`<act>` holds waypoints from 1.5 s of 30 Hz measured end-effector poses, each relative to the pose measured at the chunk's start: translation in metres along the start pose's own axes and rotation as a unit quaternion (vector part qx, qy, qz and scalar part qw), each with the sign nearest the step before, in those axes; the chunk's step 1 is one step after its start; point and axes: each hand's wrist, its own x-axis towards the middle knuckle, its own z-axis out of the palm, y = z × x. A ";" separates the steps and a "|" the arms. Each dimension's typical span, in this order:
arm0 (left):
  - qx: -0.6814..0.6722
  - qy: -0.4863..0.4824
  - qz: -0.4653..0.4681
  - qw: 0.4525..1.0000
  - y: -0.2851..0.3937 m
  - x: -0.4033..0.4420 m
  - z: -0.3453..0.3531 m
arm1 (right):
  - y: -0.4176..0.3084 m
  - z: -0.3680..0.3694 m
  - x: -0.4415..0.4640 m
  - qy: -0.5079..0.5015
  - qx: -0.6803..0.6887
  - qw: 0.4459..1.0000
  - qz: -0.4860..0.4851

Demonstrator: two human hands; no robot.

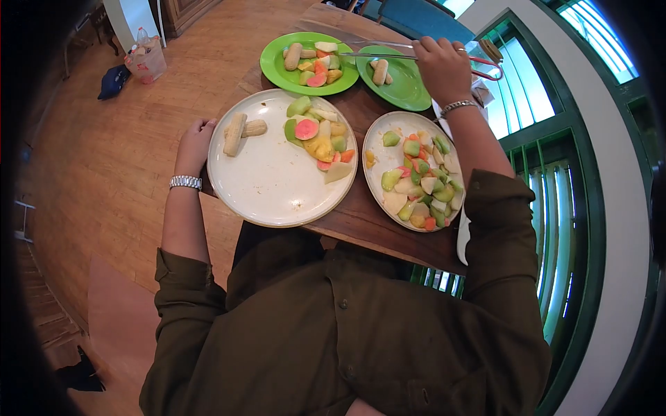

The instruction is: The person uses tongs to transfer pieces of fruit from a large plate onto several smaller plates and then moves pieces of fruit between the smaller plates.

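Your long metal tongs with the red handle end (381, 55) reach over the far side of the table, their two arms spread, the tips by the right edge of the bright green oval plate (270, 68); whether they touch the chopped pink, orange, green and yellow fruit (320, 66) there, I cannot tell. Your right hand (441, 68) is wrapped around the tongs, above the darker green oval plate (408, 89), which bears pale tan finger-shaped pieces (379, 73). Your left hand (194, 144) is at the left rim of the large round white plate (263, 182); I cannot tell whether it grips it. This plate carries more fruit and two crossed tan pieces. To its right, just beside it, your smaller cream plate (374, 141) is heaped with mixed fruit, on the brown wooden table (368, 225)
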 end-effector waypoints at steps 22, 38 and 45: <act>0.005 0.015 0.009 1.000 0.009 -0.007 -0.004 | -0.010 -0.190 -0.214 -0.030 0.489 0.706 0.512; 0.066 0.056 -0.006 0.996 -0.013 0.008 -0.006 | -0.010 -0.178 -0.250 -0.063 0.493 0.717 0.489; 0.033 0.051 -0.022 0.998 -0.012 0.011 -0.006 | -0.005 -0.182 -0.253 -0.080 0.463 0.743 0.476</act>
